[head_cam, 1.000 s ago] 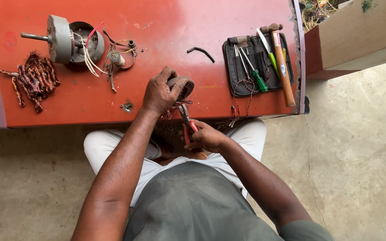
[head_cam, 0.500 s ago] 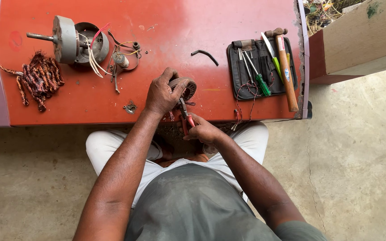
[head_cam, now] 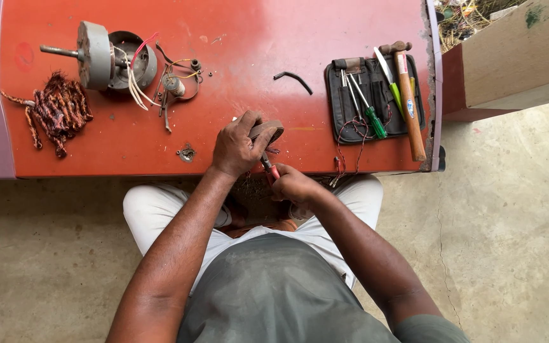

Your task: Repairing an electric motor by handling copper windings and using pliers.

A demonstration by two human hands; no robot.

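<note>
left hand clenched on a dark ring-shaped part at the near edge of the red bench; right hand clenched on red-handled pliers touching it. a slip could pinch fingers.

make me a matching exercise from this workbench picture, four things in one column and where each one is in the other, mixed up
Things:
1. hammer
2. copper wire bundle
3. pliers
4. motor housing

Places:
A. gripped in the right hand at the table's near edge
B. far left of the table
C. on the tool pouch, far right
D. upper left, wires trailing from it

Pairs: 1-C, 2-B, 3-A, 4-D
</note>
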